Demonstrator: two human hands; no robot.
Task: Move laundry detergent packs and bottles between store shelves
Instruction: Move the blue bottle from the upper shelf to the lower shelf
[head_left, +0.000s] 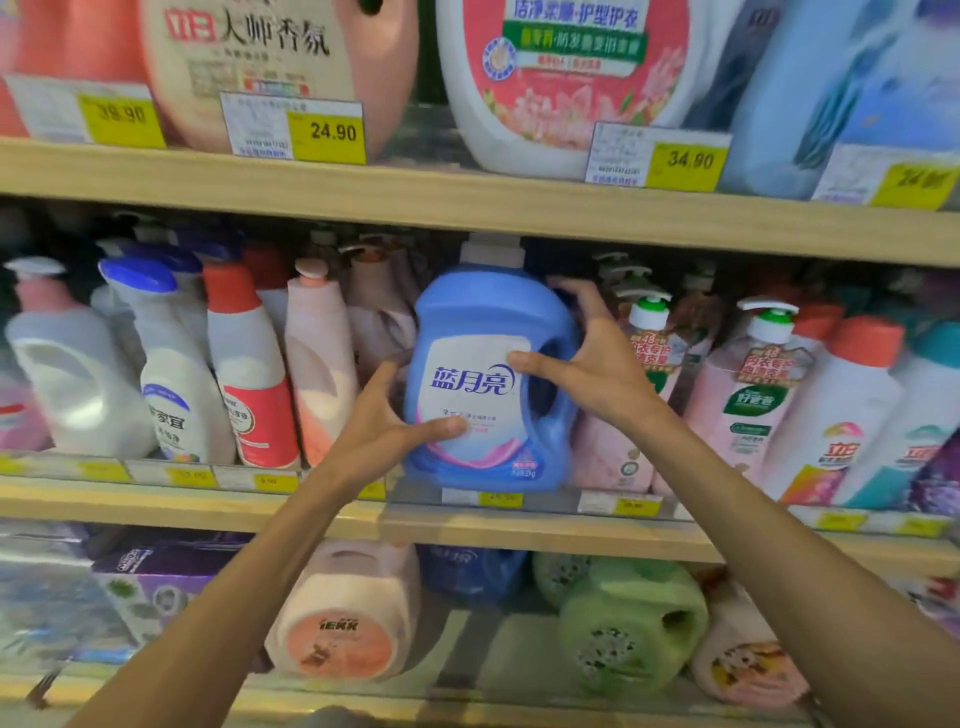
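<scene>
A blue detergent bottle (483, 322) with a white cap and a white label stands upright at the front edge of the middle shelf (467, 525). My left hand (384, 421) grips its lower left side, thumb across the label's bottom. My right hand (597, 358) holds the handle side on the right, fingers spread, thumb on the label. Both hands touch the bottle.
White, red and pink bottles (244, 364) crowd the bottle's left; pink pump bottles (748, 395) stand to its right. Large jugs (561, 78) fill the top shelf behind price tags. The bottom shelf holds a pink jug (343, 618), a green jug (628, 623) and boxes.
</scene>
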